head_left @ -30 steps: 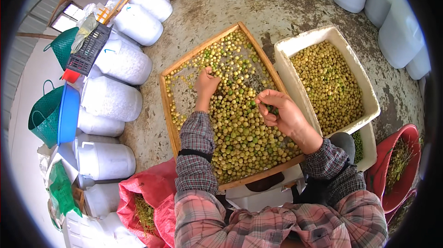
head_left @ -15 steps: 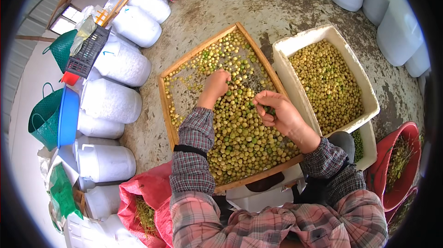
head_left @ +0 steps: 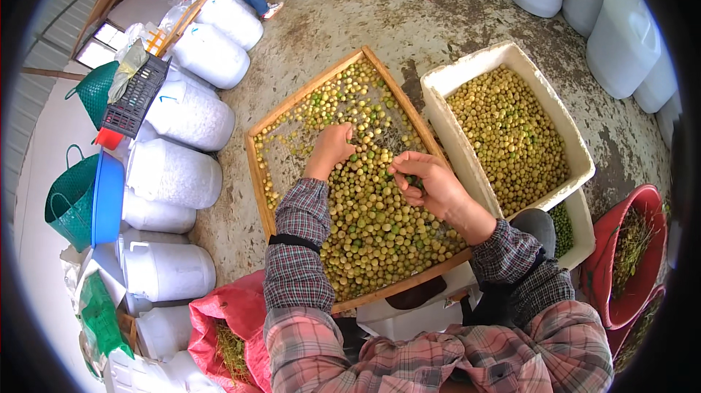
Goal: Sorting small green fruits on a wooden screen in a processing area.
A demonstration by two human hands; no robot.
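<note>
A wooden-framed tray [head_left: 264, 187] in front of me holds a spread of small round yellow-green fruits [head_left: 380, 229], heaped toward my side and thinner at the far end. My left hand [head_left: 332, 150] is closed at the upper middle of the heap, fingertips down among the fruits. Whatever it pinches is hidden. Just right of it and a little nearer, my right hand [head_left: 434, 188] hovers over the heap with fingers curled around a few green fruits [head_left: 414, 181]. Its thumb and index finger meet at the tips.
Right of the tray stands a white foam box [head_left: 475, 174] of yellowish fruits; a second pale box [head_left: 583, 236] below it holds greener ones. Red containers [head_left: 631, 305] of stems are at far right, a red sack [head_left: 244, 291] at lower left. White barrels [head_left: 175, 174] line the left; people sit far back.
The whole view has shifted slightly, so the tray sits a little lower and further left. Both hands keep nearly the same places over the fruits, fingers still curled.
</note>
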